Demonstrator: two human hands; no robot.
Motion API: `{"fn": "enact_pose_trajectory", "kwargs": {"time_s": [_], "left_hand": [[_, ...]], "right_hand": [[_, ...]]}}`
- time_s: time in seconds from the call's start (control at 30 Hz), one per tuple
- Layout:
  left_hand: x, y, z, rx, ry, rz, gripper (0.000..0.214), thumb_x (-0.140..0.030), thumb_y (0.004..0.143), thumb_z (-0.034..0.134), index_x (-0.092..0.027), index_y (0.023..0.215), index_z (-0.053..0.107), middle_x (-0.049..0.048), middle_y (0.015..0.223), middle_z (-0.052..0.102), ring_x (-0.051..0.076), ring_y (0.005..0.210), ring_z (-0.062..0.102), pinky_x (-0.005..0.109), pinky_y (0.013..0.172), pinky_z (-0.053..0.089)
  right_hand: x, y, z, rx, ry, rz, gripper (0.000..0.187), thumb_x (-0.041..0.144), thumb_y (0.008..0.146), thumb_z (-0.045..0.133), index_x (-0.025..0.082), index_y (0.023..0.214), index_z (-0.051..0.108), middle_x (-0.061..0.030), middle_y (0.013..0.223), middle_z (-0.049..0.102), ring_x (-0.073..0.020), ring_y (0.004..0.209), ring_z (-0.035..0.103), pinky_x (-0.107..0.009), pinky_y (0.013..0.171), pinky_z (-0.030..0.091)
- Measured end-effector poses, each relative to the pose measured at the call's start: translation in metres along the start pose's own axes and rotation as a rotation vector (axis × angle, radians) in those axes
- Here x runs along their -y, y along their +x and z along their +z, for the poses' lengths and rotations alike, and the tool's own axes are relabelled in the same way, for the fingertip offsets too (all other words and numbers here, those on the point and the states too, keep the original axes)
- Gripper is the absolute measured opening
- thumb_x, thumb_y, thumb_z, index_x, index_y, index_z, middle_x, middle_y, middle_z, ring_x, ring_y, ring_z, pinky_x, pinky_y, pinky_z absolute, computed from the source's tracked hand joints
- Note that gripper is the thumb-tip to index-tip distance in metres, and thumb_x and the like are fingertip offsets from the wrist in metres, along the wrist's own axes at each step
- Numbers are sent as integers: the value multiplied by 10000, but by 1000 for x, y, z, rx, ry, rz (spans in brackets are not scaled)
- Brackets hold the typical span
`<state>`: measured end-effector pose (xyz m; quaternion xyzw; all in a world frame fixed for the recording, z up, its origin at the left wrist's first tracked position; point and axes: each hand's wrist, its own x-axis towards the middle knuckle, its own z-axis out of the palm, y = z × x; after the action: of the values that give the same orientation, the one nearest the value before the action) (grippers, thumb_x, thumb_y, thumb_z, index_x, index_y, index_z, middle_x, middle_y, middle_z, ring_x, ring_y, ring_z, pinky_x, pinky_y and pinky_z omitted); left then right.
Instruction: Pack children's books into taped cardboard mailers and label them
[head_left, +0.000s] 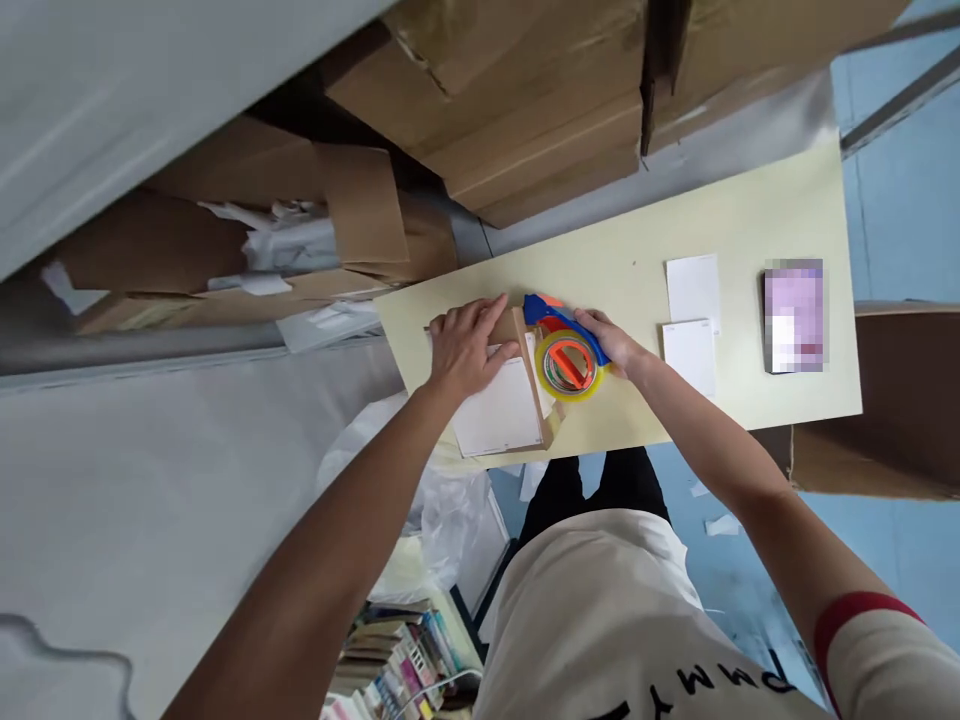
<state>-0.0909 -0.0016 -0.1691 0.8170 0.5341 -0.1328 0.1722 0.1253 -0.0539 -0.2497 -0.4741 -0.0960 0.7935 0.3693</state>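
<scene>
My left hand (465, 345) lies with fingers spread flat on top of a small cardboard box (501, 405) with a white face, near the left end of a pale yellow table (757, 215). My right hand (611, 338) grips the blue handle of a tape dispenser (568, 355). The dispenser carries a yellow-rimmed roll with an orange core and rests against the right side of the box.
Two white cards (691, 315) lie on the table right of the dispenser, with a purple packet (793, 315) further right. Stacked cardboard boxes (525, 110) stand behind the table. A white plastic bag (442, 510) and a bin of books (405, 655) sit on the floor.
</scene>
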Motion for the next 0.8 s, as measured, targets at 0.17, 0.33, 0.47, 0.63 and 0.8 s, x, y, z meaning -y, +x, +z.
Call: {"fn": "enact_pose_trajectory", "kwargs": {"time_s": [0.17, 0.33, 0.47, 0.63, 0.8], "left_hand": [[0, -1, 3, -32, -41, -9, 631, -451, 860, 486, -258, 1458, 420, 122, 1300, 542, 348, 1177, 446, 479, 978, 287], [-2, -1, 2, -61, -53, -18, 605, -440, 869, 482, -278, 1450, 426, 124, 1256, 557, 362, 1178, 445, 490, 977, 277], [-6, -2, 1, -61, -19, -35, 605, -466, 875, 447, -275, 1448, 423, 139, 1278, 563, 389, 1205, 439, 502, 981, 277], [-8, -3, 0, -44, 16, -26, 674, -518, 869, 424, -277, 1492, 332, 145, 1356, 529, 419, 1277, 391, 516, 1008, 259], [-7, -3, 5, -52, -6, -51, 690, -569, 879, 389, -297, 1506, 290, 139, 1412, 489, 424, 1322, 346, 545, 1027, 248]], "right_hand": [[6, -10, -7, -58, -258, -170, 394, 584, 822, 625, 210, 945, 598, 15, 846, 646, -164, 876, 634, -330, 839, 542], [12, -30, -9, 122, -457, -182, 672, 281, 658, 798, 236, 1281, 550, -25, 1170, 659, -231, 1097, 607, -418, 1001, 489], [6, -41, -13, 66, -638, -152, 878, 151, 637, 710, 257, 1452, 399, -38, 1203, 657, -254, 1096, 619, -466, 1027, 487], [-34, -89, -28, 29, -798, -178, 880, 143, 660, 679, 295, 1473, 378, -42, 1188, 667, -272, 1054, 644, -478, 966, 531], [-119, -160, -27, 74, -713, -146, 907, 94, 640, 640, 270, 1485, 360, -33, 1177, 683, -261, 1052, 646, -424, 948, 526]]}}
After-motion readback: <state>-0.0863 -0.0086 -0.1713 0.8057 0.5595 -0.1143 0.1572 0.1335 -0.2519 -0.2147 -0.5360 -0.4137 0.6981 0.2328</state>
